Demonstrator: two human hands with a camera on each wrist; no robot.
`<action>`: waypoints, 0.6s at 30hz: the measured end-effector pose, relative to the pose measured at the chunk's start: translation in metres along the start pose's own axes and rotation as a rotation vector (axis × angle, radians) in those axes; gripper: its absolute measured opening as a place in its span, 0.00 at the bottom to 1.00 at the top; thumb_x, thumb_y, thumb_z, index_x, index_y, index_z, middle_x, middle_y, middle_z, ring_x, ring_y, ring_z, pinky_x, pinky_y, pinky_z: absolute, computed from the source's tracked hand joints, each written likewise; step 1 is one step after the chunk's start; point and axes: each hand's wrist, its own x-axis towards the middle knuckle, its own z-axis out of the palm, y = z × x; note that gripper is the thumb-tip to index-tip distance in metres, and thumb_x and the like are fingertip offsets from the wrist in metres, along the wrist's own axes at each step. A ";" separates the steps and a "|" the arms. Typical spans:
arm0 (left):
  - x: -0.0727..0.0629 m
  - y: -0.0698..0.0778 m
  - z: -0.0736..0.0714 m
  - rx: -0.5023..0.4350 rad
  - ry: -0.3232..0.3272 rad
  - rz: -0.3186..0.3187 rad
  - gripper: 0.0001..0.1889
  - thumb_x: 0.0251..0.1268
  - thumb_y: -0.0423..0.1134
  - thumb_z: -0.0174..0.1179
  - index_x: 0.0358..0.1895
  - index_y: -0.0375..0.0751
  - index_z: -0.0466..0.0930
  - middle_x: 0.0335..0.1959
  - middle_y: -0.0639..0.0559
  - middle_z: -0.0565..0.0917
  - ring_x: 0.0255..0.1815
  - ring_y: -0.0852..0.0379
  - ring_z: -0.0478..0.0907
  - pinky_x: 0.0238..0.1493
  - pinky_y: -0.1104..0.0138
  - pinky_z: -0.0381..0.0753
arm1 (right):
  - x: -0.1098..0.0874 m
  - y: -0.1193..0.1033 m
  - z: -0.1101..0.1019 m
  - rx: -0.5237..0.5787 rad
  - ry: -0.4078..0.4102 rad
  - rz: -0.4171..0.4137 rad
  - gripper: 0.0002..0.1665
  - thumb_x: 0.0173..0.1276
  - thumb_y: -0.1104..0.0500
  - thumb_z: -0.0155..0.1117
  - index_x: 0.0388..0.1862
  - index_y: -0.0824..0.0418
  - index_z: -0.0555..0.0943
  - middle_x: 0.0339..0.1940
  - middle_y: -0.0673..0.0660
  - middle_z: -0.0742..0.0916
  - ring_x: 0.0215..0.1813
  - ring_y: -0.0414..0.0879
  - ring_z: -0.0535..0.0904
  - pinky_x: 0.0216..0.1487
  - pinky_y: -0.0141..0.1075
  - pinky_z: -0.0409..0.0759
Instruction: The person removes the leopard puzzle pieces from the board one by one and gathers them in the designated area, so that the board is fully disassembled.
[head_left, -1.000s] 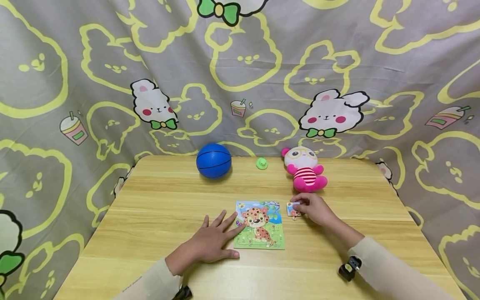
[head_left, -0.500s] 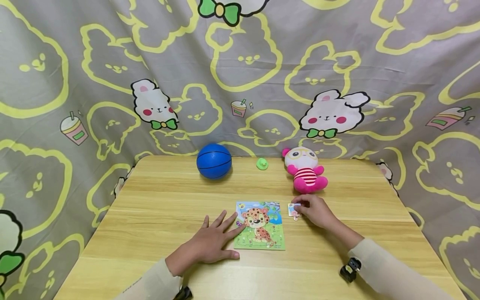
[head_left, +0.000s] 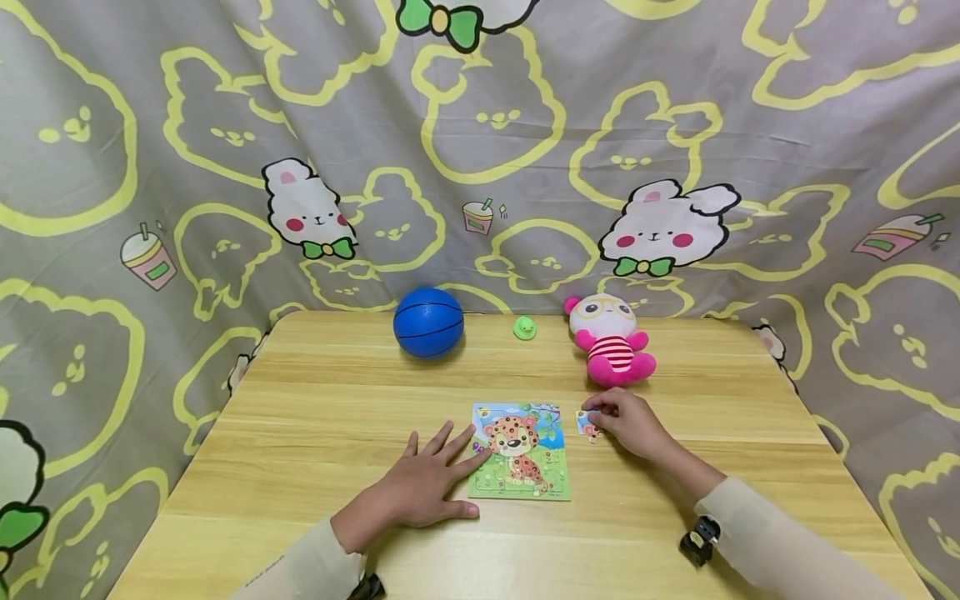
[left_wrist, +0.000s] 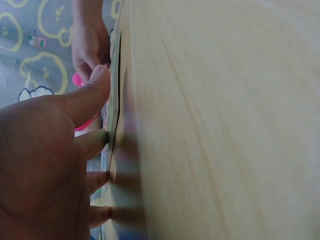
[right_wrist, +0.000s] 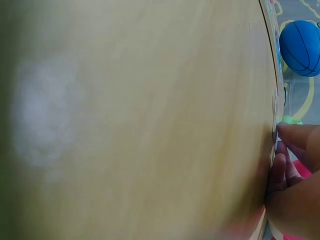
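A square picture puzzle (head_left: 519, 467) of a seated spotted leopard cub is laid flat on a light wood-grain counter (head_left: 337, 408), between a person's two hands. Blue sky, a leafy branch and green grass are printed around the cub.

The left hand (head_left: 423, 486) is spread wide, palm down, at the puzzle's left side. The board's left part is touched by the index fingertip, and nothing is grasped by this grip. The thumb is stretched out below the index finger, near the puzzle's lower left corner.

To the right of the puzzle, just beside it and apart from it, a small puzzle piece (head_left: 585, 421) printed in blue, yellow and orange is pinched by the right hand (head_left: 632, 421). That grip is closed to the piece's thickness, with the thumb and fingertips brought together at its right side. Whether the piece is fully lifted cannot be told.

Along the back of the counter, a blue ball (head_left: 428, 323), a small green toy duck (head_left: 525, 328) and a pink-and-white plush toy (head_left: 611, 350) with a striped body are set in a row, from left to right. Behind them a grey curtain (head_left: 517, 108) is hung, patterned with yellow outlines and white rabbits. Both forearms are covered by beige sleeves (head_left: 780, 533).
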 end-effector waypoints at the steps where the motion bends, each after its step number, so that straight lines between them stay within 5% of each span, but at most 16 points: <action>1: 0.000 0.000 0.000 0.000 0.001 0.001 0.44 0.69 0.75 0.48 0.84 0.70 0.47 0.87 0.51 0.44 0.85 0.37 0.41 0.70 0.25 0.51 | 0.000 0.000 0.000 0.001 0.003 -0.004 0.08 0.68 0.68 0.70 0.44 0.61 0.90 0.39 0.53 0.86 0.40 0.44 0.76 0.43 0.35 0.76; 18: 0.000 0.000 0.002 -0.001 0.002 0.005 0.44 0.68 0.75 0.48 0.84 0.70 0.48 0.87 0.51 0.44 0.85 0.37 0.40 0.69 0.24 0.50 | 0.001 0.001 0.002 -0.010 0.022 0.000 0.06 0.68 0.67 0.71 0.41 0.61 0.89 0.37 0.53 0.85 0.38 0.44 0.76 0.42 0.35 0.76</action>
